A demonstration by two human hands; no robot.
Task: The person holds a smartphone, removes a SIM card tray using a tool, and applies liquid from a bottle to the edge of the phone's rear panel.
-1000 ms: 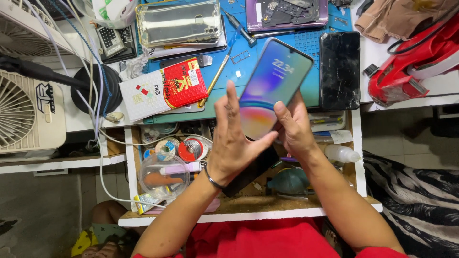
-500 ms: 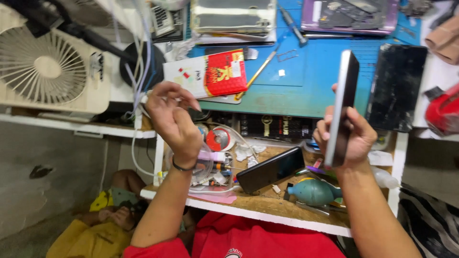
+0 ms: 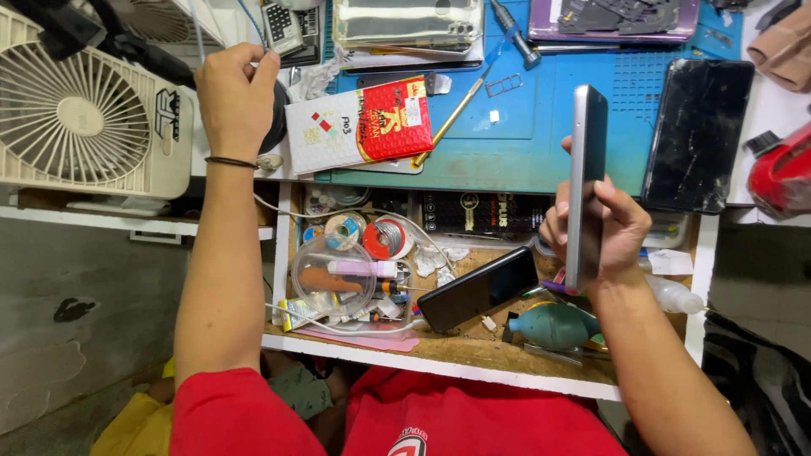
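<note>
Right now my right hand sits right of centre in the frame, closed around the lower part of a smartphone, which I hold upright and edge-on to the camera, so only its thin silver side shows. It stands above the near edge of the blue work mat. My left hand is in the upper left of the frame, fingers curled in with the tips pinched together near some thin cables; I cannot tell whether it actually has hold of one. It is just right of the white fan and left of a red and white packet lying on the mat's left edge.

Below the mat, an open drawer fills the lower centre. In it a dark phone lies tilted, a teal air blower is near my right wrist, and tape rolls lie above a clear round lid. A cracked black screen lies at the right of the mat.
</note>
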